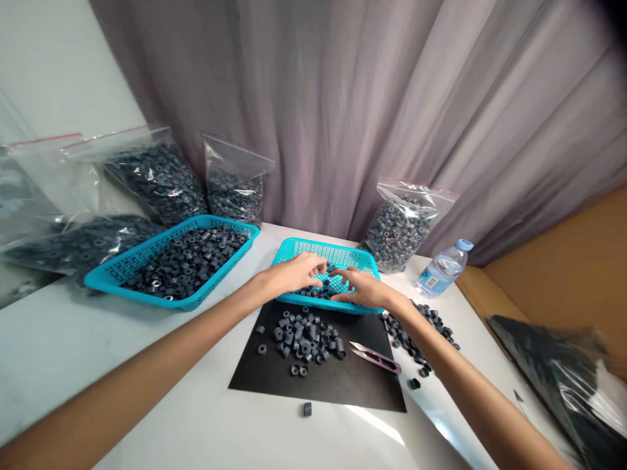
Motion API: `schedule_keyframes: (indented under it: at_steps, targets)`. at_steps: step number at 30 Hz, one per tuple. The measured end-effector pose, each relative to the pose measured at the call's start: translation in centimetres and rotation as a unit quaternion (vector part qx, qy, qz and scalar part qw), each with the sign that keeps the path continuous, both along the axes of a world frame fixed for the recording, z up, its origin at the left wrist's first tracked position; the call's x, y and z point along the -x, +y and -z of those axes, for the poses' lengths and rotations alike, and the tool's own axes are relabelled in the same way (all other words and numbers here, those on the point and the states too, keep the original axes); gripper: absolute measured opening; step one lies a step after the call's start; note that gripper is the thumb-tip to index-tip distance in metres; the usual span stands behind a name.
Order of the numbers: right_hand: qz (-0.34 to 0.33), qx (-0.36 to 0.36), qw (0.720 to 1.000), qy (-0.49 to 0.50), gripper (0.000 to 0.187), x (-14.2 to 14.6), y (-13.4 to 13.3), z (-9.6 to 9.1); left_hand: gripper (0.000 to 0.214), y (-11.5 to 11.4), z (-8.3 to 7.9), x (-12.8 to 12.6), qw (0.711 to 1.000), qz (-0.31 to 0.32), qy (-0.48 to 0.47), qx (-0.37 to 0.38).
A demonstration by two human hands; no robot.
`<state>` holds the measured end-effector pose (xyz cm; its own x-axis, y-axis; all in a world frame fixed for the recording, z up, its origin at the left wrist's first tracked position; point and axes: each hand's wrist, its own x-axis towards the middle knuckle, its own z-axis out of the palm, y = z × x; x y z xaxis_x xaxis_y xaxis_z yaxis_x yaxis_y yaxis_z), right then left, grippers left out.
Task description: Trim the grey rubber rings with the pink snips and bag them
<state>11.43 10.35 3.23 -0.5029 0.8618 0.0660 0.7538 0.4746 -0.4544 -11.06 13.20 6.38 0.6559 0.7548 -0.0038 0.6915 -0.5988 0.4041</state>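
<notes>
Both of my hands reach into a small turquoise basket (298, 248) at the middle of the white table. My left hand (296, 273) is curled over the dark grey rubber rings (321, 290) inside it, fingers bent as if gathering them. My right hand (360, 287) rests on the basket's near edge with its fingers also curled among the rings. What each hand actually grips is hidden. In front of the basket lies a black mat (337, 378) carrying a pile of the same rings (306, 339) and a pair of thread snips (375, 357).
A larger turquoise basket (105, 281) full of rings stands at the left. Several clear bags of rings (235, 186) lean on the grey curtain. A water bottle (441, 267) lies at right, loose rings (416, 329) beside it. One ring (307, 409) sits near the front.
</notes>
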Motion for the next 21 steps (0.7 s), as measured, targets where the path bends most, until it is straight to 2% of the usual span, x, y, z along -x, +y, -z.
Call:
schedule_keyframes:
  at_steps: [2,4,8,16,21]
  targets:
    - [-0.030,0.032,0.999,-0.001,0.057,0.6,1.5,0.8,0.025,1.1,0.3,-0.3,0.996,0.000,0.079,0.045]
    - [-0.054,0.053,0.997,0.003,0.056,1.2,2.2,1.5,0.029,1.7,0.6,-0.5,0.986,0.000,0.143,0.081]
    - [-0.074,0.064,0.995,0.026,0.051,2.0,2.5,2.2,0.034,1.7,1.1,-1.0,0.973,0.005,0.205,0.107]
    - [-0.050,0.055,0.994,0.079,0.014,2.2,2.5,3.0,0.035,0.9,1.7,-1.0,0.971,0.029,0.210,0.110]
    - [-0.042,0.049,0.990,0.126,0.008,2.0,2.2,1.7,0.034,1.3,1.5,-0.7,0.978,0.029,0.175,0.108]
